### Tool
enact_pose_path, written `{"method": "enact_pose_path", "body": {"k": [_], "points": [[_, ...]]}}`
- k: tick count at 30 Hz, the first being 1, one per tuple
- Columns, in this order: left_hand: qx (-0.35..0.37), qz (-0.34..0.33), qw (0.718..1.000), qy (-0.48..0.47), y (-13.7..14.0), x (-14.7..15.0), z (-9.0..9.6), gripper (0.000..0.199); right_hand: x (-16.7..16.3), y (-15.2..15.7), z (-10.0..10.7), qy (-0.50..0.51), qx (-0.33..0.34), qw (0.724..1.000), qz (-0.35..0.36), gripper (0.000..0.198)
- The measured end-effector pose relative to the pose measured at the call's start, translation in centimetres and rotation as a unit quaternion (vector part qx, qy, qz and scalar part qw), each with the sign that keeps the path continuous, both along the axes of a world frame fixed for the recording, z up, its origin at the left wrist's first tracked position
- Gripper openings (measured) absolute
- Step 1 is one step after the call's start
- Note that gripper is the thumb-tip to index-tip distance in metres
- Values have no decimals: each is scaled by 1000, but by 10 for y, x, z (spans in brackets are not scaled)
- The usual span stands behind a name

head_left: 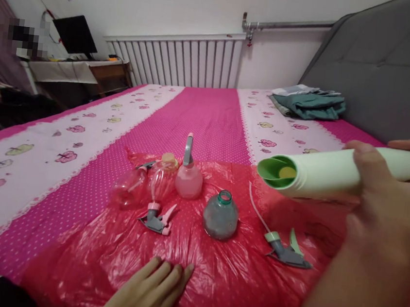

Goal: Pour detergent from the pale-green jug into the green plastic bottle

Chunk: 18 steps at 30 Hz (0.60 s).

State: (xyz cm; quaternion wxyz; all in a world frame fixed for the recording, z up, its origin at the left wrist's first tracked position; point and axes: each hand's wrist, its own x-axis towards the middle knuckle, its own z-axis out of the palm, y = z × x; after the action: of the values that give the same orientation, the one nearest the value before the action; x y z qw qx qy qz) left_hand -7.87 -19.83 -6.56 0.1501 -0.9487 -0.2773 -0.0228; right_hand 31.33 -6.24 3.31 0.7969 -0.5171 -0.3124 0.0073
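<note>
My right hand (382, 177) is wrapped around a long pale green jug (329, 172), held almost level above the red plastic sheet. Its darker green mouth faces left, with something yellowish inside. Flat on the sheet at the bottom rests my left hand (154, 290), fingers stretched out and holding nothing. In front of it stands an uncapped grey-green spray bottle (220, 218). A loose spray head (286, 250) with a green collar and thin tube lies to that bottle's right. Behind and left, a pink spray bottle (189, 181) stands upright, containing liquid.
Two more pink spray bottles lie at the left, one clear pink bottle (160, 183) and another (128, 189) beside it. Crinkled red plastic (80, 257) covers part of the pink bedspread (209, 110). Folded clothes (309, 105) sit near the grey headboard (385, 70).
</note>
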Motion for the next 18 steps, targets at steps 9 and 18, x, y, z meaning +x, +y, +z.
{"method": "enact_pose_path", "body": {"k": [9,18], "points": [[62,-49,987,-138,-1,1,10,39,-2,-3,1,-15,-3,1000,6,69],[72,-51,987,-131,1,-3,7,36,-8,-2,3,7,-12,999,31,70]]}}
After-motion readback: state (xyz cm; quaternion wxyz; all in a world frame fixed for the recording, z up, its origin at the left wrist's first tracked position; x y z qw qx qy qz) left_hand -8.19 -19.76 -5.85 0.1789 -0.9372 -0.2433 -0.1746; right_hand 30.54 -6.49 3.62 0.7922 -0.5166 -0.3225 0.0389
